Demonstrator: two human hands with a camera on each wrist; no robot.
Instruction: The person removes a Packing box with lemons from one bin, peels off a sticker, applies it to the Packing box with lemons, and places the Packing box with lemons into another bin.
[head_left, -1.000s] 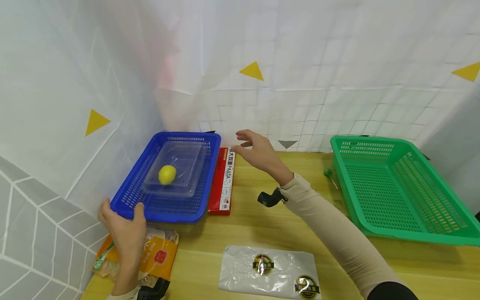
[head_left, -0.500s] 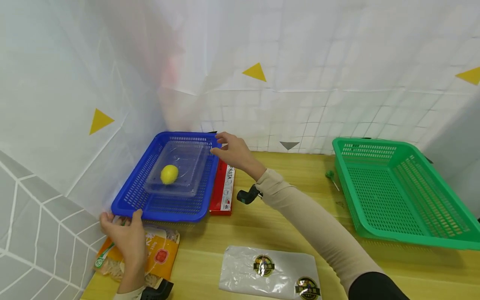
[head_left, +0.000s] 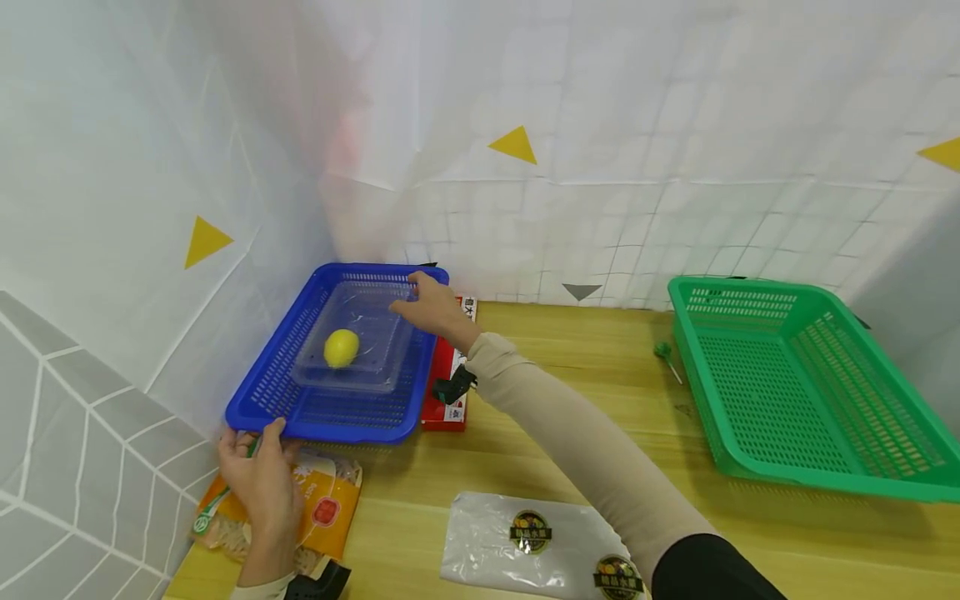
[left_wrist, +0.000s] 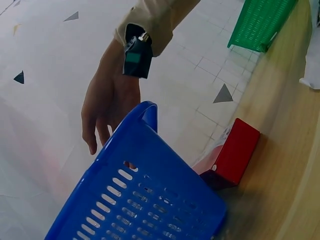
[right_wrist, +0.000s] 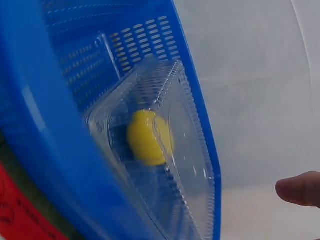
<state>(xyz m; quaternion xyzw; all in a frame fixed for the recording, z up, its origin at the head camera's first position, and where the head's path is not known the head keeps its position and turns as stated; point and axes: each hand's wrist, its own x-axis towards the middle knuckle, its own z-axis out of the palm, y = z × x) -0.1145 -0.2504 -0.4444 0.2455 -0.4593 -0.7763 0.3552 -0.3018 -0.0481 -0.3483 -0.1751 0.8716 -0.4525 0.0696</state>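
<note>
A blue basket (head_left: 345, 433) stands at the left with a clear plastic box (head_left: 375, 367) in it. A lemon (head_left: 341, 348) shows in or through the box; the right wrist view has the lemon (right_wrist: 149, 138) behind clear plastic. My left hand (head_left: 262, 483) is at the basket's near left corner, thumb by the rim, fingers loosely bent and partly hidden. My right hand (head_left: 438, 312) reaches over the basket's far right corner, thumb and fingers apart. Below my left hand lies an orange food bag (head_left: 326, 508).
A red pasta box (head_left: 442, 408) lies along the blue basket's right side. A green basket (head_left: 712, 408) stands at the right, with a small green-headed stick (head_left: 663, 352) beside it. A folded white plastic bag (head_left: 495, 542) lies at the front. White sheeting rises behind and left.
My right hand has moved left, from beyond the red pasta box to over the blue basket's far right corner. My left hand has drawn slightly right and down along the near rim.
</note>
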